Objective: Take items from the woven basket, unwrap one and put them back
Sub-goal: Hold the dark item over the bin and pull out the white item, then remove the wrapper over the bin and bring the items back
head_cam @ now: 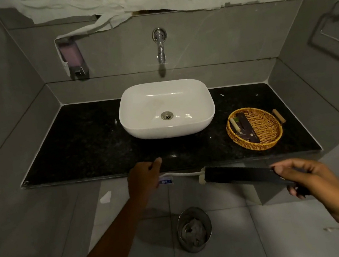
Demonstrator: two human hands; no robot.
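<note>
The round woven basket point(275, 137) stands on the black counter at the right and holds dark flat packets point(246, 126) and a pale stick-like item point(234, 124). Below the counter's front edge, my right hand point(299, 177) grips one end of a long dark box point(237, 176), whose pale flap at the far end is open. My left hand point(145, 176) is closed on a small white and blue sachet point(166, 181) and a thin white handle point(184, 174). This handle runs from my left hand to the open end of the box.
A white basin point(194, 124) sits mid-counter under a wall tap point(161, 50). A soap dispenser point(72, 57) hangs on the left wall, a metal holder point(338, 30) on the right wall. A metal waste bin point(194, 229) stands on the tiled floor between my arms.
</note>
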